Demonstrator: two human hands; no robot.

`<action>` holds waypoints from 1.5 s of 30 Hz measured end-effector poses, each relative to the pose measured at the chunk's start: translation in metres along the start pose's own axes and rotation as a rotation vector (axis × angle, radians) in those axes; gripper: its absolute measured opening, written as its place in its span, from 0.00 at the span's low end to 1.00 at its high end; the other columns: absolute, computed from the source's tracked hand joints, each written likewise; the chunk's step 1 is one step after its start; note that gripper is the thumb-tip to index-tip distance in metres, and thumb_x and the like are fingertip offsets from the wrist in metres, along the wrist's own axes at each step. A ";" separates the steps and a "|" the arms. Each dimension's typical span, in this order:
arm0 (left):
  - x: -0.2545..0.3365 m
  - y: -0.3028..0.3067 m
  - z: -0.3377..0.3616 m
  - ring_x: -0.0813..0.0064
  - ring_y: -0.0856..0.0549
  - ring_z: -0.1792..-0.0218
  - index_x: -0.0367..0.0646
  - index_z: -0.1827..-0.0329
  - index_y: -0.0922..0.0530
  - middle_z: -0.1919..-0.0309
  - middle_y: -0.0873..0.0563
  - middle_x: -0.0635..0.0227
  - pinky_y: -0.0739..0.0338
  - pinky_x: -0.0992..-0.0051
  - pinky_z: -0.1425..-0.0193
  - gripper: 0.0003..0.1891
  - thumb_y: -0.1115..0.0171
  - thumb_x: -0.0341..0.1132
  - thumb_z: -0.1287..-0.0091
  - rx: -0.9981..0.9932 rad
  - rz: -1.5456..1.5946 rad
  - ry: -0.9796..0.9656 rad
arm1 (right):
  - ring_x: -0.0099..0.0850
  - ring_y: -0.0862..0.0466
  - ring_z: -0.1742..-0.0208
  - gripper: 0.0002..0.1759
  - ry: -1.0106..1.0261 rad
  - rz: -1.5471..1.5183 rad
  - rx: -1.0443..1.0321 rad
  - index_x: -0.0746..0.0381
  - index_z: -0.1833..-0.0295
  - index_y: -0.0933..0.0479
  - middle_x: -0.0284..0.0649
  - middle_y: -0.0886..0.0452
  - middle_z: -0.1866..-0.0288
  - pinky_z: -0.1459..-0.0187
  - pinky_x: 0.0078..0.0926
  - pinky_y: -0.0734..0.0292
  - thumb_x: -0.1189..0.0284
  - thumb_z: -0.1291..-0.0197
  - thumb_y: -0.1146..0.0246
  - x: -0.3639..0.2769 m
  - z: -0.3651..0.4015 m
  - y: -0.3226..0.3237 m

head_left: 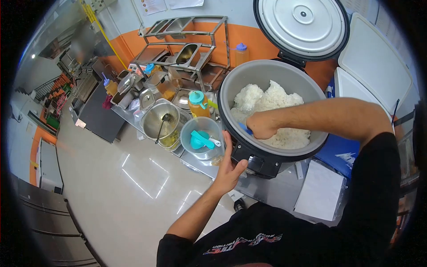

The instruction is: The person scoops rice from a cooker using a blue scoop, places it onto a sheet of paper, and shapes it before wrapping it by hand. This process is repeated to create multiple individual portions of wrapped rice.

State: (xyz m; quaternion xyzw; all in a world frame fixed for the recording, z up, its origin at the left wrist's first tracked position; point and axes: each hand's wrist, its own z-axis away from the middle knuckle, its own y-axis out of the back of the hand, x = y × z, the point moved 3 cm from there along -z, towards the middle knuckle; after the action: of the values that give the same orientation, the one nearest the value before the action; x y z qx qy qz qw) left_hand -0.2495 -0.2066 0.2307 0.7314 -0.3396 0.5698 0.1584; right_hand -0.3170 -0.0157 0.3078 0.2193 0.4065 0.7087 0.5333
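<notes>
A large rice cooker [274, 69] stands with its round lid [304, 22] raised, and white rice [280, 99] is heaped inside the grey pot. My right hand [262, 125] reaches down into the pot, closed around a blue utensil [245, 128]. Only a small blue part of it shows beside my fingers; the rest is hidden by my hand and the rice. Against the cooker's dark outer side rests my left hand [229, 168], fingers stretched upward and thumb apart. Just left of it, a clear plastic tub [188, 141] holds turquoise scoops [201, 139].
A steel bowl [153, 116] with a black ladle [163, 127] stands beside a turquoise-capped bottle [198, 106]. A steel rack [202, 62] holds metal pans behind. White sheets [319, 190] and a blue packet [340, 155] lie right of the cooker. Tiled floor [133, 187] extends at left.
</notes>
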 end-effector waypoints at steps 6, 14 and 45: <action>0.007 -0.004 -0.004 0.67 0.68 0.13 0.36 0.14 0.73 0.13 0.74 0.52 0.65 0.66 0.13 0.57 0.34 0.45 0.25 -0.027 0.154 0.005 | 0.49 0.10 0.64 0.16 -0.228 -0.134 -0.125 0.71 0.58 0.13 0.61 0.12 0.63 0.65 0.42 0.17 0.73 0.39 0.43 -0.006 0.023 0.013; 0.002 0.001 0.002 0.63 0.60 0.13 0.36 0.13 0.69 0.12 0.65 0.50 0.58 0.65 0.14 0.56 0.34 0.47 0.24 0.018 0.024 -0.005 | 0.19 0.35 0.79 0.29 -0.063 -0.902 0.258 0.55 0.19 0.31 0.30 0.28 0.68 0.79 0.22 0.37 0.68 0.23 0.50 0.046 0.154 0.032; -0.205 -0.330 0.123 0.48 0.37 0.20 0.49 0.28 0.23 0.22 0.33 0.56 0.39 0.48 0.21 0.26 0.35 0.44 0.29 -0.694 -0.998 -0.146 | 0.19 0.35 0.84 0.11 -0.304 -2.643 1.058 0.54 0.40 0.29 0.33 0.27 0.66 0.87 0.19 0.43 0.69 0.24 0.41 0.005 0.396 -0.543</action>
State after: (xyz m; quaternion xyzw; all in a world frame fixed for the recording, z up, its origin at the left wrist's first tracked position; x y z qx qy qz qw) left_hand 0.0388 0.0196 0.0526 0.7449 -0.1318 0.2314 0.6117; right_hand 0.2895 0.1794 0.0946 -0.0714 0.4601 -0.5609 0.6845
